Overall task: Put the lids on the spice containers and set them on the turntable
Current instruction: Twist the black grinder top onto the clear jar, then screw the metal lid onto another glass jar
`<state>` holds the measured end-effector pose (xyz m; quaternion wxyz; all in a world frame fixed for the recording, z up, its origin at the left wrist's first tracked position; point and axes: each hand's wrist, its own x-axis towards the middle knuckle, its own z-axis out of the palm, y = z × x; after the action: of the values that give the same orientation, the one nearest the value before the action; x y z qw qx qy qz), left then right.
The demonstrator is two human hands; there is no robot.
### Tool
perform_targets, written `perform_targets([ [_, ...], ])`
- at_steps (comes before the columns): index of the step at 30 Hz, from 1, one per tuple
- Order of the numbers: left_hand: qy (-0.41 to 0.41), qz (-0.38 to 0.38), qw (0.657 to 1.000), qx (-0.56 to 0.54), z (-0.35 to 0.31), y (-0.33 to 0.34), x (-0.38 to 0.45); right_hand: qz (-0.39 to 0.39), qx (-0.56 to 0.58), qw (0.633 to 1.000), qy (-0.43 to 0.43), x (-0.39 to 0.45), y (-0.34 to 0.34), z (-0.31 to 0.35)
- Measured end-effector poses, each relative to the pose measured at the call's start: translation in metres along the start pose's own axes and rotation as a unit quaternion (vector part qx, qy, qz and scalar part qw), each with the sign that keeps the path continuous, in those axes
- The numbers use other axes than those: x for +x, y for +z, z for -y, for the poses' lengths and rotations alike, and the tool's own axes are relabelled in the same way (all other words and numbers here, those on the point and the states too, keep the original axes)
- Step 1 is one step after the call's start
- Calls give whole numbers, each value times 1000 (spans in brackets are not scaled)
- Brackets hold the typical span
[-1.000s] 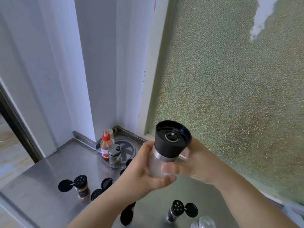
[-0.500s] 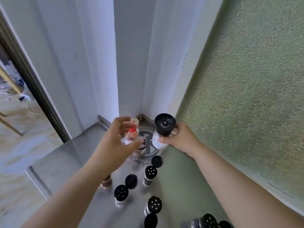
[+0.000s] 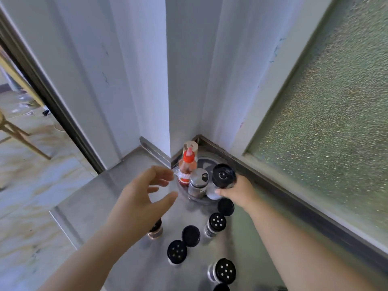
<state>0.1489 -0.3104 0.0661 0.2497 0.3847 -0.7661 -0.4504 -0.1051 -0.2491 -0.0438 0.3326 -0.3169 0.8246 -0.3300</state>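
My right hand (image 3: 238, 191) grips a white grinder with a black top (image 3: 223, 176), standing at the front right of the round turntable (image 3: 206, 162) in the counter's corner. On the turntable also stand a red-capped sauce bottle (image 3: 187, 168), a tan-lidded jar (image 3: 190, 146) behind it and a steel-topped shaker (image 3: 198, 182). My left hand (image 3: 142, 198) hovers open just left of the turntable, fingers spread, holding nothing. Several small spice jars with flip-open black lids (image 3: 215, 222) (image 3: 177, 252) (image 3: 222, 270) stand on the counter below. One more jar (image 3: 155, 229) is half hidden under my left hand.
The steel counter (image 3: 92, 208) ends in an edge at the left, with floor and a wooden chair leg (image 3: 21, 131) beyond. White wall panels close the corner behind the turntable. A frosted glass window (image 3: 325, 114) runs along the right side.
My right hand has carried the grinder down from near the camera and set it on the turntable. My left hand let go of it and moved left, fingers spread. The view tilted down.
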Motion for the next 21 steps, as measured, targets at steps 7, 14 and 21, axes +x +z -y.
perform_targets([
  [7, 23, 184, 982, 20, -11, 36, -21, -13, -56, 998, -7, -25, -37, 1],
  [14, 38, 503, 848, 163, -27, 82, -86, -40, -113, 992, -48, -129, -91, -26],
  [21, 98, 483, 782, 381, 53, 170, -133, -61, -115, 991, -43, -204, -119, -74],
])
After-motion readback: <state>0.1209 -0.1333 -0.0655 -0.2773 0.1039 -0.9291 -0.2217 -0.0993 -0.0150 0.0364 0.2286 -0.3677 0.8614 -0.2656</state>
